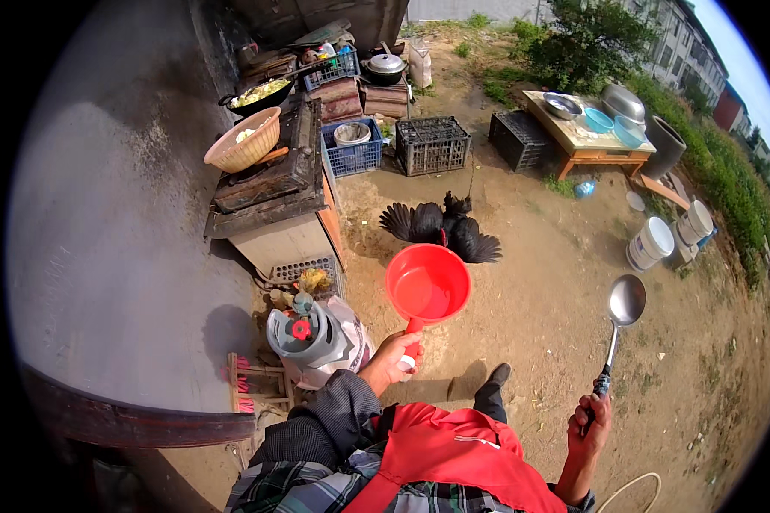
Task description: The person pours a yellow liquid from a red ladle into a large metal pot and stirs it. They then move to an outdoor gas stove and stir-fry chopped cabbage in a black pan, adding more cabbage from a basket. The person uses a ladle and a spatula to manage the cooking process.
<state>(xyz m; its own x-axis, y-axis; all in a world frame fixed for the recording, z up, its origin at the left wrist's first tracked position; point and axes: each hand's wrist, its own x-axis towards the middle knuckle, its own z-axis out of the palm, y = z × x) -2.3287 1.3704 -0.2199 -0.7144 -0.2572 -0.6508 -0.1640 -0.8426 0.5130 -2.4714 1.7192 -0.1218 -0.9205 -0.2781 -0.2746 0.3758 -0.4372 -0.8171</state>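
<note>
My left hand (387,362) is closed round the handle of a red plastic water dipper (428,284). Its round bowl faces up, and I cannot tell how much is in it. A small white thing shows by my fingers at the lower end of the handle. Out to the right, my right hand (590,419) grips the dark-wrapped handle of a metal ladle (627,301), held with its bowl upward. Just beyond the dipper, a black chicken (464,229) is on the dirt ground with its wings spread; a bit of red shows near its middle.
At left stands a stove counter (265,190) bearing a pink basket (246,144) and a wok of food (261,96). A gas cylinder (312,338) is near my left arm. Crates (433,145) stand ahead. Basins sit on a low table (573,141); white buckets (650,242) are at right.
</note>
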